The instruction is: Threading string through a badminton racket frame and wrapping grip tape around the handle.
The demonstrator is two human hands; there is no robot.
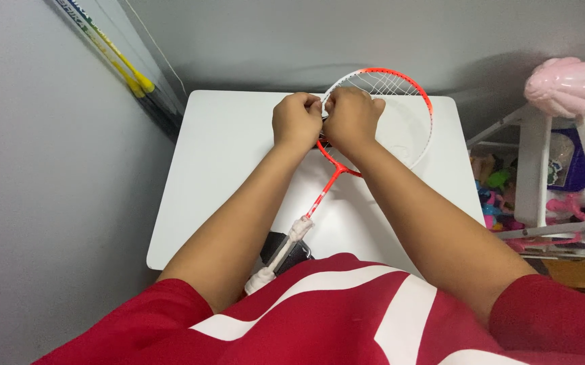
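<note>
Beneath both hands lies a white table (218, 162), and on it a red-and-white badminton racket (411, 94), head away from the person, taped grip toward the red shirt. Left hand (297, 120) and right hand (353, 118) are fisted side by side, touching, pinching the frame's near-left rim. Right of them stands a white rack (532, 182) with colourful toys. Below the wrists, a dark flat object (286, 253) lies under the handle.
</note>
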